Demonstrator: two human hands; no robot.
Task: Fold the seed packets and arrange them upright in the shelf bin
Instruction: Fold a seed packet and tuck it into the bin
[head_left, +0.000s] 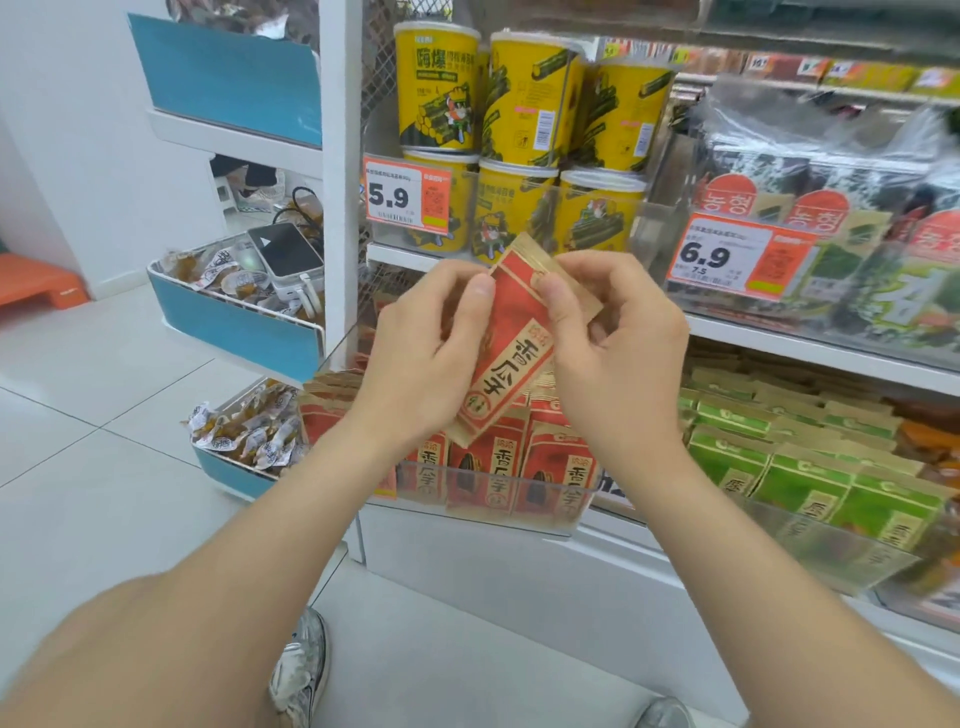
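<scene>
A red and kraft-brown seed packet (511, 338) is held tilted in front of the shelf, above the bin. My left hand (421, 358) grips its left edge, thumb on the front near the top. My right hand (618, 348) pinches its upper right part, thumb on the front. Below them a clear plastic shelf bin (483, 501) holds several matching red packets (485, 467) standing upright in rows. The lower right of the held packet is hidden behind my right hand.
Green packets (810, 467) fill the neighbouring clear bin at right. Yellow seaweed-roll tubs (519, 130) and seaweed packs (831, 208) sit on the shelf above, with price tags 5.9 (405, 195) and 6.9 (737, 257). Blue-fronted baskets (244, 322) of wrapped snacks stand at left.
</scene>
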